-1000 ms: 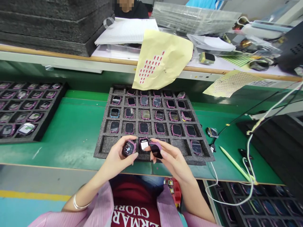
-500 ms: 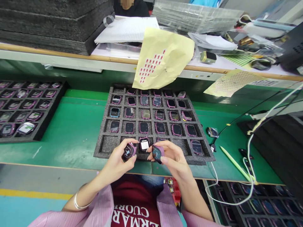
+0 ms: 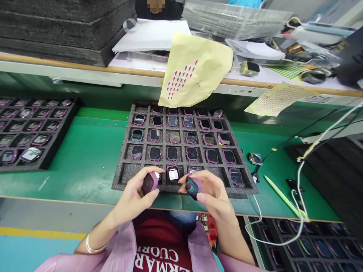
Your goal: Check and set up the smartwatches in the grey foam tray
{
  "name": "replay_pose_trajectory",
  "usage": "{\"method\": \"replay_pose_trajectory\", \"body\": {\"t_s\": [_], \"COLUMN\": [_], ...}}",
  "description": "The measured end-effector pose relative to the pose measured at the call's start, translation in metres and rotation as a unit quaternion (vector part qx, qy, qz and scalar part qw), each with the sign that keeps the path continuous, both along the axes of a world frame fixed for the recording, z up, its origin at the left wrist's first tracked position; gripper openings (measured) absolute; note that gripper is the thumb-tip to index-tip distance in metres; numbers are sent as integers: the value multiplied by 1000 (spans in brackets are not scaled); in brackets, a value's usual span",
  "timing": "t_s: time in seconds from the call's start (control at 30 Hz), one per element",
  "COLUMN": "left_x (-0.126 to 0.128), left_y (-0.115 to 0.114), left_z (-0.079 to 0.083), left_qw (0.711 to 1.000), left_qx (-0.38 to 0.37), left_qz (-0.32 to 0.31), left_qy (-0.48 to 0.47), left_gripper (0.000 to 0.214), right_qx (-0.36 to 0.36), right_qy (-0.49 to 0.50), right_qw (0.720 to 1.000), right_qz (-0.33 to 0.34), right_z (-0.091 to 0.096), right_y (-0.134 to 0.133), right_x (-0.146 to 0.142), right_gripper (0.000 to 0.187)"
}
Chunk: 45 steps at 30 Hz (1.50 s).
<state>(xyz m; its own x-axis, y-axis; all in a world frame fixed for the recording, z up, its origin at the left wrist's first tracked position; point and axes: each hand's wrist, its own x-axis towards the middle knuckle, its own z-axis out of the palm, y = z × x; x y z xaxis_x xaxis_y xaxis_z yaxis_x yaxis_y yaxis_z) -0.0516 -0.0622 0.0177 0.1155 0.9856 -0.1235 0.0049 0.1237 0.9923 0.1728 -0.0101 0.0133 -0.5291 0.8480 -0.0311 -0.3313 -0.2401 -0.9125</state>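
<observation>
1. The left hand (image 3: 134, 196), lower centre of the frame, holds a purple-cased watch (image 3: 150, 184), tilted with its dark face toward the left.
2. The right hand (image 3: 214, 192), just right of centre, has its fingers curled round a second purple watch (image 3: 193, 187), glass also angled leftward.
3. Good handling here, I judge, means gripping each case by its sides, keeping fingertips off the glass, and holding the two apart so they cannot knock.
4. Between the hands, a watch with a lit white screen (image 3: 172, 173) sits in a compartment of the foam tray (image 3: 118, 175).
5. That tray, mid-frame, carries rows of mostly purple, dark-faced watches; one blue-cased watch (image 3: 137, 135) lies at its left.
6. Farther out, a second tray (image 3: 61, 141) at the left edge and a third tray (image 3: 263, 253) at lower right hold more watches.
</observation>
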Motion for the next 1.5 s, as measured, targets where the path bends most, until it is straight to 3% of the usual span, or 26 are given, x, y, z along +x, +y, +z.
{"method": "replay_pose_trajectory", "body": {"t_s": [0.3, 0.47, 0.57, 0.93, 1.1, 1.2, 1.37, 1.5], "left_x": [3, 2, 2, 0, -1, 1, 4, 3], "left_y": [5, 7, 6, 3, 0, 3, 8, 12], "left_z": [-2, -7, -6, -4, -2, -4, -9, -12], "left_qw": [998, 1000, 999, 999, 999, 998, 988, 973], "left_qx": [-41, -11, -30, -33, -9, -36, -30, -13], "left_qz": [4, -6, -17, 14, 12, 5, -12, -12], "left_qy": [-37, -6, -22, -41, -44, -48, -151, -228], "left_gripper": [38, 30, 35, 32, 34, 36, 59, 56], "right_qx": [-3, -5, 1, 5, 17, 0, -67, -74], "right_qy": [-7, -16, -11, -20, 9, 10, 1, 9], "right_qw": [1000, 1000, 1000, 1000, 1000, 1000, 997, 995], "right_qz": [6, -1, -6, -19, 11, 28, 49, 72], "right_z": [-1, -2, -3, 3, 4, 3, 2, -1], "right_y": [1, 2, 1, -2, -2, 2, 3, 3], "right_x": [-2, -2, -1, 1, 1, -1, -5, -4], "right_gripper": [34, 32, 31, 33, 32, 30, 48, 46]}}
